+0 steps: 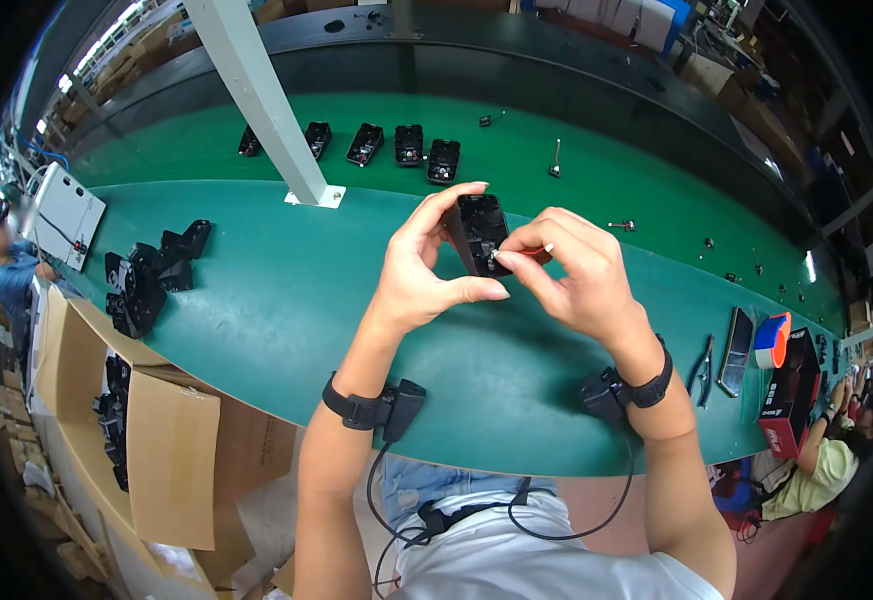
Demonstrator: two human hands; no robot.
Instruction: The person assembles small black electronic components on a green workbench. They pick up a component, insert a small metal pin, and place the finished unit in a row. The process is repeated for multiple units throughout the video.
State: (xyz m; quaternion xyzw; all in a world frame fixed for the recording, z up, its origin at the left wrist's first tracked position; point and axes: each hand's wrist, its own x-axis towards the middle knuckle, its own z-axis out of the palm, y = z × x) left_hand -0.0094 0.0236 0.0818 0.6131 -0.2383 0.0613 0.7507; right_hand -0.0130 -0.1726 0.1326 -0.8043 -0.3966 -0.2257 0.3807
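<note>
My left hand (408, 268) grips a black plastic housing (478, 222) from its left side, thumb along the near end. The housing is tilted with its hollow inside showing, above the green table (286, 290). At its lower right, the fingers of my right hand (584, 278) pinch a small wired part, its thin red wire and white connector (548, 248) sticking out past the fingertips. The part's inner end is mostly hidden by the fingers. Each wrist wears a black strap with a cabled device.
Similar black housings (443, 160) stand in a row on the green belt (516, 140), with small wired parts (628, 226) to the right. Black pieces (141, 285) are piled at left, above a cardboard box (174, 460). Pliers (700, 375), a phone (735, 350) and tape (771, 340) lie right. A post (256, 90) rises ahead.
</note>
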